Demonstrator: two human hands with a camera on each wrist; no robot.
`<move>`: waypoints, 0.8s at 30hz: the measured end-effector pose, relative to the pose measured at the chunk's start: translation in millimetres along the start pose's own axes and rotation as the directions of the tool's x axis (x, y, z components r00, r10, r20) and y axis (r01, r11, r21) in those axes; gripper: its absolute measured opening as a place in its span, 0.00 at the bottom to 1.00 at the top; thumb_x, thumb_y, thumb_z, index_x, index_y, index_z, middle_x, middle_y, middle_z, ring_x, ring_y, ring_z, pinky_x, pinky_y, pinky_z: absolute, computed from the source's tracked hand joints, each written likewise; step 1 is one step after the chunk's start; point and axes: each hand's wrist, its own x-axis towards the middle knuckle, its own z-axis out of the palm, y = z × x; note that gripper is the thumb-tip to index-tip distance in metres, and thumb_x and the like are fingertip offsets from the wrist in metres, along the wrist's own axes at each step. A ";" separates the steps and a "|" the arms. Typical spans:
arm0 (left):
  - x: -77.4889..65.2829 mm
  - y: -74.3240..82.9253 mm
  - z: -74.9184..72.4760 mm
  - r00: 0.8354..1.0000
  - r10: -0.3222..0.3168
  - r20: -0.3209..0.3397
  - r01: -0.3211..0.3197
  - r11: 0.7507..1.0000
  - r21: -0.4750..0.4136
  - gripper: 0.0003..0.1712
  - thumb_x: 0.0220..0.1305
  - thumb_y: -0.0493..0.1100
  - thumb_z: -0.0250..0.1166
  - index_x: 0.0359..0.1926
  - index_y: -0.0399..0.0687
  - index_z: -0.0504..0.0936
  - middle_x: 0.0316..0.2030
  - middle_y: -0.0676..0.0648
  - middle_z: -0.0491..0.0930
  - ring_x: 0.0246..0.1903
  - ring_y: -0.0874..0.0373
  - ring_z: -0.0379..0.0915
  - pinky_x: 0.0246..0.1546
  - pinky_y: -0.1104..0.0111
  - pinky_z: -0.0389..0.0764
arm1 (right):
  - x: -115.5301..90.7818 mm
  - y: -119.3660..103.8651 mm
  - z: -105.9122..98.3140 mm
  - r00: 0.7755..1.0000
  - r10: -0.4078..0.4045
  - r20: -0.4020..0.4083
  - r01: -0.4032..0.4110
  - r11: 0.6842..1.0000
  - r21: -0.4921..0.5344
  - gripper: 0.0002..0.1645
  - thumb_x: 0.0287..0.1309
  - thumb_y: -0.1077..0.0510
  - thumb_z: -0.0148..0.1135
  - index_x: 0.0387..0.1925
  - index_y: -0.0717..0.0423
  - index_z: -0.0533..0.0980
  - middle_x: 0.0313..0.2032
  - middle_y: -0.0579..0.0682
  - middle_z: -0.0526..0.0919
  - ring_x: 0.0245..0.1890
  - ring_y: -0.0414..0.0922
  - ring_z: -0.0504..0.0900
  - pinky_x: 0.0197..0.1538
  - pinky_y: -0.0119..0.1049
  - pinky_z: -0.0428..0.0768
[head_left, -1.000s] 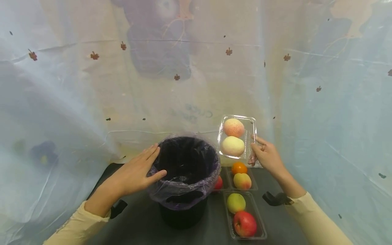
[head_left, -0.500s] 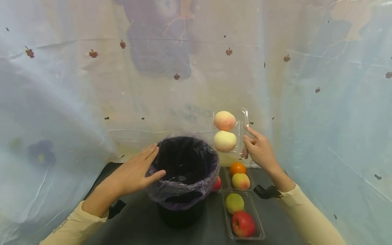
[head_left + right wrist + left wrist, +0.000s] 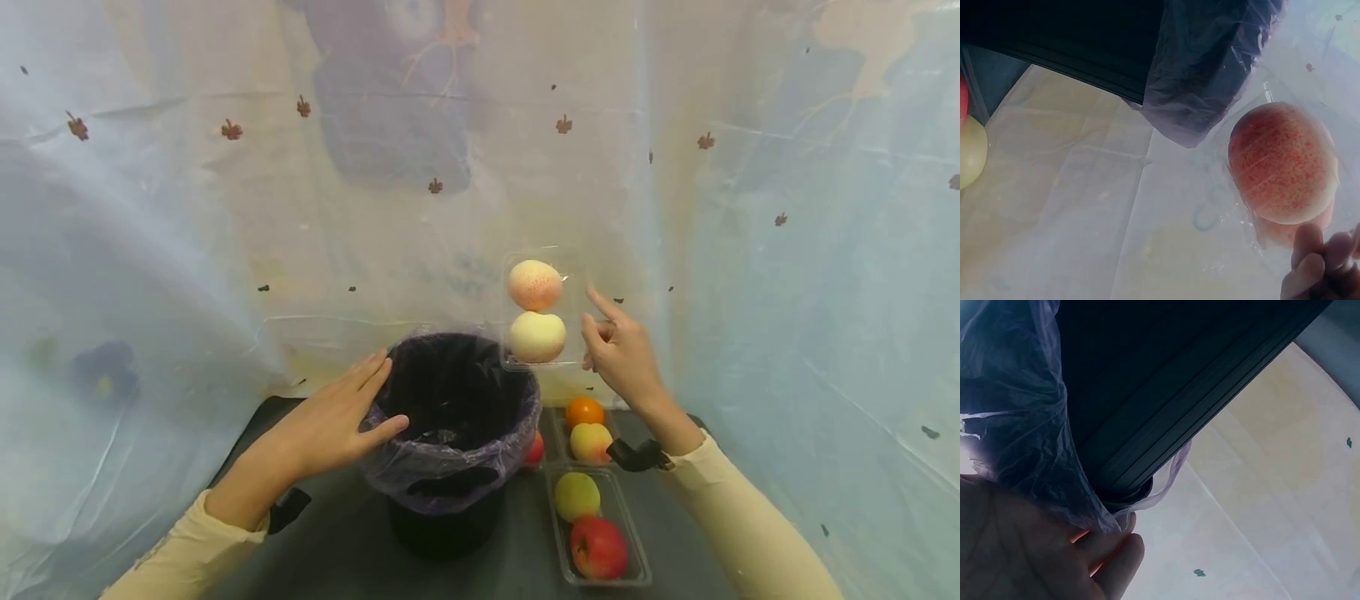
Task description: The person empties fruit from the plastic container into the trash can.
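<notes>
My left hand [image 3: 330,417] rests with straight fingers on the left rim of a black bin [image 3: 446,529] lined with a purple-tinted plastic bag [image 3: 480,467]. In the left wrist view its fingertips [image 3: 1119,562] touch the bag's folded edge. To the right of the bin, my right hand [image 3: 624,354] grips the right edge of a clear plastic tray [image 3: 573,333], raised and tilted up. Two pale peaches sit inside, a blushed one [image 3: 535,285] above a yellowish one [image 3: 537,337]. The tray's left part overlaps the bin's right rim in the head view.
On the dark table [image 3: 675,542], right of the bin, a clear tray [image 3: 636,546] holds a green fruit [image 3: 577,497] and a red apple [image 3: 598,547]. Behind it lie an orange [image 3: 584,412] and a peach [image 3: 591,442]. Another red fruit [image 3: 534,450] is partly hidden by the bin.
My right hand has moved left and slightly up, bringing the tray with the two peaches closer to the bin's right rim. My left hand has stayed in place.
</notes>
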 end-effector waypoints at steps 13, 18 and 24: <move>2.0 -0.1 -1.4 1.000 -0.003 0.002 0.003 1.000 -0.016 0.58 0.77 0.76 0.52 0.87 0.40 0.48 0.86 0.40 0.43 0.85 0.38 0.39 0.80 0.37 0.50 | 11.9 -1.4 17.9 0.977 -0.201 -0.064 0.201 0.979 -0.014 0.29 0.76 0.67 0.60 0.75 0.62 0.72 0.09 0.46 0.74 0.07 0.36 0.71 0.11 0.29 0.62; 1.1 1.6 -1.6 1.000 -0.002 -0.001 0.002 1.000 -0.020 0.58 0.77 0.74 0.53 0.86 0.39 0.48 0.86 0.38 0.44 0.84 0.37 0.40 0.80 0.37 0.51 | 13.3 -3.5 24.8 0.960 -0.269 -0.082 0.272 0.962 0.032 0.29 0.73 0.71 0.61 0.73 0.63 0.74 0.08 0.43 0.72 0.06 0.35 0.68 0.10 0.27 0.59; 1.9 1.3 -0.9 1.000 -0.007 -0.005 0.007 1.000 -0.014 0.58 0.77 0.76 0.51 0.86 0.39 0.49 0.86 0.39 0.44 0.84 0.37 0.41 0.80 0.36 0.52 | 16.1 -3.6 28.2 0.937 -0.339 -0.081 0.341 0.940 0.010 0.30 0.72 0.72 0.61 0.74 0.60 0.75 0.08 0.38 0.69 0.06 0.31 0.62 0.10 0.26 0.54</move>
